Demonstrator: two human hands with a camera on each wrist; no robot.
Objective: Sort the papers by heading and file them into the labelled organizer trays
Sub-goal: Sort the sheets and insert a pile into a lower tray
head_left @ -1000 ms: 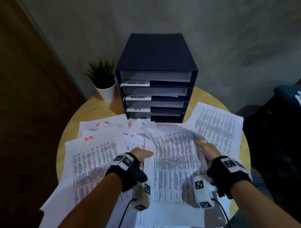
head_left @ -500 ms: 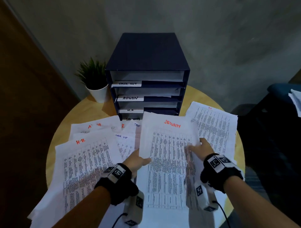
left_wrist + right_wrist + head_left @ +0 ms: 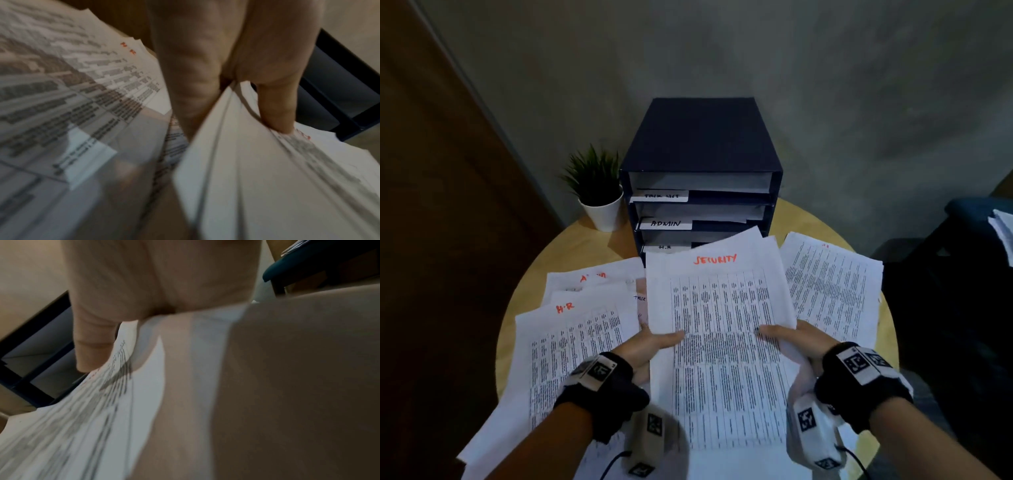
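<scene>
A stack of sheets headed SECURITY point(image 3: 717, 308) is held up off the round table, its top edge near the front of the dark blue organizer point(image 3: 702, 192). My left hand point(image 3: 654, 342) pinches its left edge, thumb on top. My right hand point(image 3: 787, 337) pinches the right edge the same way. The left wrist view shows the stack's edge point(image 3: 236, 162) between thumb and fingers; the right wrist view shows my thumb on the stack point(image 3: 115, 402). The trays read TASK LIST point(image 3: 661, 196), ADMIN point(image 3: 666, 223) and H.R point(image 3: 664, 246); the lowest tray is hidden behind the stack.
An H.R sheet point(image 3: 575, 335) and an ADMIN sheet point(image 3: 592, 277) lie on the table at left, another printed pile point(image 3: 828, 291) at right. A small potted plant point(image 3: 599, 192) stands left of the organizer. A dark chair point(image 3: 962, 240) sits off the table's right side.
Both hands took hold of the SECURITY stack by its sides and lifted it off the pile, carrying it forward until its top edge covers the organizer's lowest tray.
</scene>
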